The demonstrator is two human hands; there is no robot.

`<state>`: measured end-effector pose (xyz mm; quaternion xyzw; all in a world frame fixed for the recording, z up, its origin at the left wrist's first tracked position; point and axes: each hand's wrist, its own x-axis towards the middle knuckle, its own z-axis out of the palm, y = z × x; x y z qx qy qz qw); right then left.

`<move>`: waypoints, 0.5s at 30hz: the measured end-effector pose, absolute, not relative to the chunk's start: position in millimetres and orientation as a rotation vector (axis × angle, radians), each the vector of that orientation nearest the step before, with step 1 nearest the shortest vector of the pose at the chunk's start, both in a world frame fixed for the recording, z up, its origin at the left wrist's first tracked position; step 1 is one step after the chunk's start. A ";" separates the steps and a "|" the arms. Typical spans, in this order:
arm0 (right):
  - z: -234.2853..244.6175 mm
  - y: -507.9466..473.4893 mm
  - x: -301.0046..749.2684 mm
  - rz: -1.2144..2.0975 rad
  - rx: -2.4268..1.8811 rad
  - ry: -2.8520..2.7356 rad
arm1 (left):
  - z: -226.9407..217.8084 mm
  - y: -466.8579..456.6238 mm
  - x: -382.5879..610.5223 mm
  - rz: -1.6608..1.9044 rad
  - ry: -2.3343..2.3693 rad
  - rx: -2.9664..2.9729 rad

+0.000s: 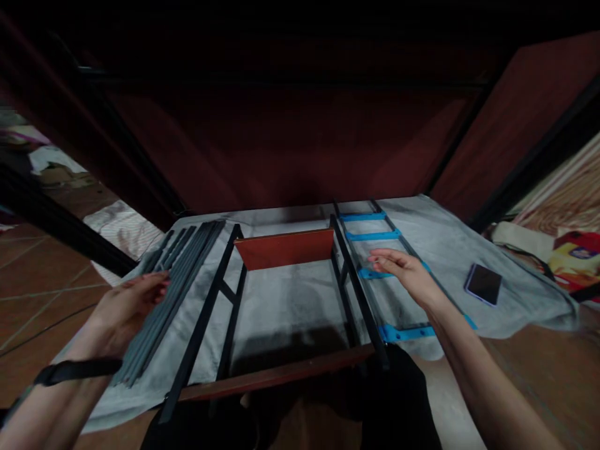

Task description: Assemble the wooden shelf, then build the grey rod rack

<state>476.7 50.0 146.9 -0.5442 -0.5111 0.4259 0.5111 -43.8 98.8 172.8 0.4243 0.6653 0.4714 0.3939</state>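
Observation:
My left hand (131, 309), with a dark band on its wrist, hovers over a row of grey metal tubes (187, 269) at the left. Its fingers are curled and closed; what they hold, if anything, is too small to name. My right hand (405, 269) is pinched closed above a ladder-like grey frame with blue crosspieces (372, 235). Any item at those fingertips I cannot make out. Between my hands stands a black metal frame (206, 325) with a reddish-brown board (285, 247) across its far end and another brown board (276, 375) across its near end.
A light grey cloth (290, 300) lies under the parts on the tiled floor (42, 287). A phone (484, 284) rests on it at the right. Dark red panels (300, 144) rise behind. A red and yellow package (579, 259) sits at the far right.

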 end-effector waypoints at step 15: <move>127.3 88.9 404.2 1.140 -0.965 -0.893 | 144.7 134.5 294.3 0.956 1.129 1.821</move>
